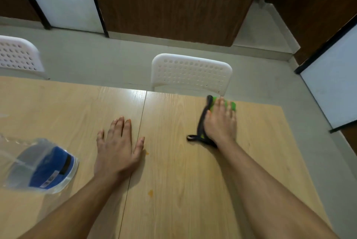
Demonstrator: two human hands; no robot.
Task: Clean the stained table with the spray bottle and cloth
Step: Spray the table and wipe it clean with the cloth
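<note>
Pressing flat on a green cloth with a black edge and loop (204,122), the right hand (221,122) is lying with its fingers straight and slightly spread near the far edge of the light wood-grain table (173,190). The cloth is showing green beyond the fingertips, while its black border is running along the thumb side and ending in a small loop on the tabletop near the wrist. The left hand (117,148) is resting palm down on the table, fingers straight and fanned apart, holding nothing, just left of the seam that is running between the two tabletop panels. Two small orange stains (150,193) are sitting on the wood, one just beside the left thumb and one nearer the person. A clear plastic spray bottle with a blue label (38,165) is standing at the left of the table, blurred and partly cut off by the frame edge, apart from both hands. A white perforated plastic chair (191,73) is standing behind the table's far edge, and a second one (18,55) is showing at the far left.
</note>
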